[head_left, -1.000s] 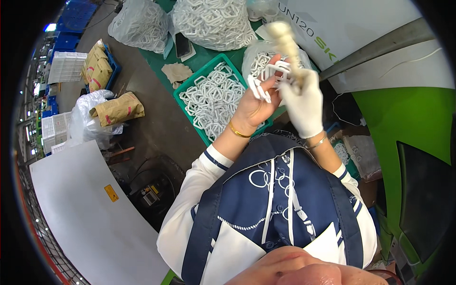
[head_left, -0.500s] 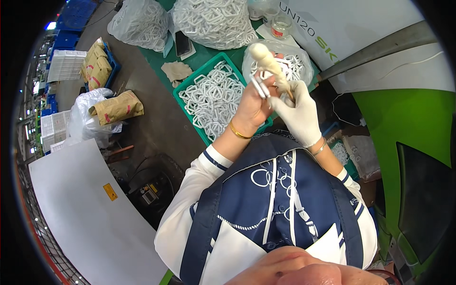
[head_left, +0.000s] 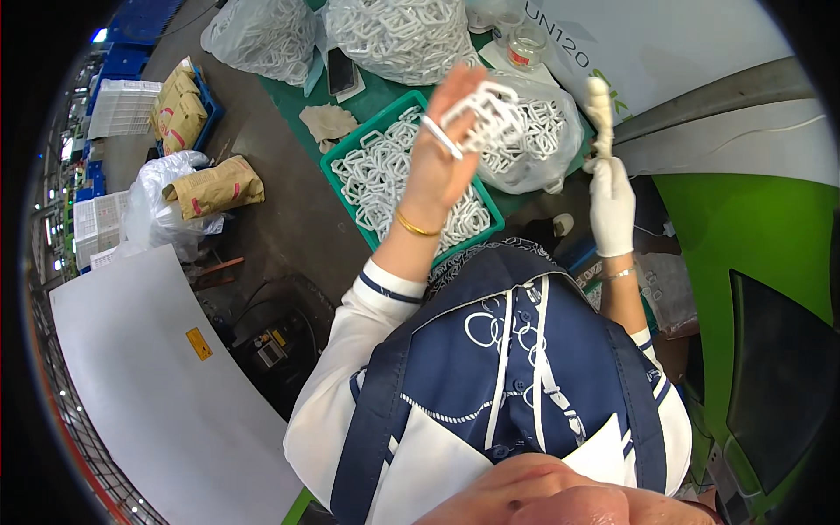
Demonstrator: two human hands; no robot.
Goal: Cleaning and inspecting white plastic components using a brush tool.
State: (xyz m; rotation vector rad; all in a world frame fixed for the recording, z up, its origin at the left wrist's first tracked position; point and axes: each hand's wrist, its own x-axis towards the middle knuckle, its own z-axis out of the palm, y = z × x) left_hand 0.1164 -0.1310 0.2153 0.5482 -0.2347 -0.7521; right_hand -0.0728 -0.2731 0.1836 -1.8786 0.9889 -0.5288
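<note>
My bare left hand (head_left: 444, 157), with a gold bangle at the wrist, is raised beside the green tray (head_left: 336, 182). Its fingers point up, and several white plastic links (head_left: 486, 114) lie against them, partly smeared by motion. One long link (head_left: 442, 137) sits across the fingers. To the right, my gloved right hand (head_left: 612, 206) is closed round the lower end of an upright cream-coloured wrapped stick with a knobbed top (head_left: 599, 109). Loose white links (head_left: 376, 179) fill the green tray. Behind my left hand, an open clear bag (head_left: 569, 144) holds more of them.
Two big bags of white links (head_left: 262, 39) stand on the green table (head_left: 289, 109), with a phone (head_left: 341, 72), a crumpled cloth (head_left: 326, 125) and a glass jar (head_left: 527, 46). A large white and green machine (head_left: 744, 210) rises on the right. Brown sacks (head_left: 219, 188) sit at left.
My hands have separated. The right hand has carried the wrapped stick away to the right, turning it upright. The left hand has moved up and slightly left, with the links showing on its fingers.
</note>
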